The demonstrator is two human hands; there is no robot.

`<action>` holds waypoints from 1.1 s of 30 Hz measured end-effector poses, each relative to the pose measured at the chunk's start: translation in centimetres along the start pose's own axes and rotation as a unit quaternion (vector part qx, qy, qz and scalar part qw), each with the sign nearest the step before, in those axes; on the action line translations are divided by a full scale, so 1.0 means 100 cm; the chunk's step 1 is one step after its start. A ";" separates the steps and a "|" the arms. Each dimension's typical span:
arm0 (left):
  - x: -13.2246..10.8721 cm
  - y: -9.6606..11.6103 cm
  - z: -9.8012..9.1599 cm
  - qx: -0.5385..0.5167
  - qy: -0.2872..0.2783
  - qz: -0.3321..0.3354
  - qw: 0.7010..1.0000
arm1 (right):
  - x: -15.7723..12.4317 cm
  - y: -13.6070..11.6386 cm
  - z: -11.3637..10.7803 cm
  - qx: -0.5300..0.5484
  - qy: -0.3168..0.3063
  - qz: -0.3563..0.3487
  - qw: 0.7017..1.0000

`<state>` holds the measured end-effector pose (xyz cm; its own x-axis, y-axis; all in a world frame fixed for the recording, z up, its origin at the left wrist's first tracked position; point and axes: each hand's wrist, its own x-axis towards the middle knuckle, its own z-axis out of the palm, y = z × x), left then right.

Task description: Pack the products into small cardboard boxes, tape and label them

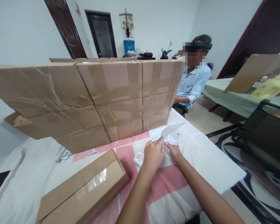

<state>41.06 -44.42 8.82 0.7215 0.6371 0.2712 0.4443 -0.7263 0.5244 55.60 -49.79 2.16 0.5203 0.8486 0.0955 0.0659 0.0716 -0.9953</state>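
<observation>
Single head-worn view, forward and downward

No legible text or numbers

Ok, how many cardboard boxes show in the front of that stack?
9: three in the left column, three in the middle column, three in the right column. More may be hidden behind.

Nine brown cardboard cartons show stacked; apart lies one long brown cardboard box. The wearer's two bare hands and one yellow plastic jug are counted; white printed sheets, number unclear.
</observation>
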 end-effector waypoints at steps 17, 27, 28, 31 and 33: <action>-0.001 -0.008 0.004 -0.029 0.133 -0.006 0.991 | 0.000 -0.004 0.004 -0.007 -0.017 -0.043 0.999; -0.002 -0.011 0.001 -0.020 0.168 0.039 0.985 | -0.006 -0.014 0.002 -0.014 -0.033 -0.008 0.999; -0.002 -0.012 0.002 -0.017 0.173 0.041 0.984 | -0.007 -0.015 0.003 -0.018 -0.033 -0.006 0.999; -0.001 -0.013 0.007 -0.013 0.194 0.051 0.980 | -0.008 -0.023 0.008 -0.017 -0.016 -0.011 1.000; -0.001 -0.015 0.010 -0.007 0.209 0.059 0.976 | -0.010 -0.030 0.012 -0.011 -0.006 -0.019 1.000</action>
<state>40.85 -43.65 7.16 0.4862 0.6017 0.6336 0.3622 -0.7987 0.4805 53.82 -50.20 5.00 0.5070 0.8515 0.1336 0.1054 0.0926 -0.9901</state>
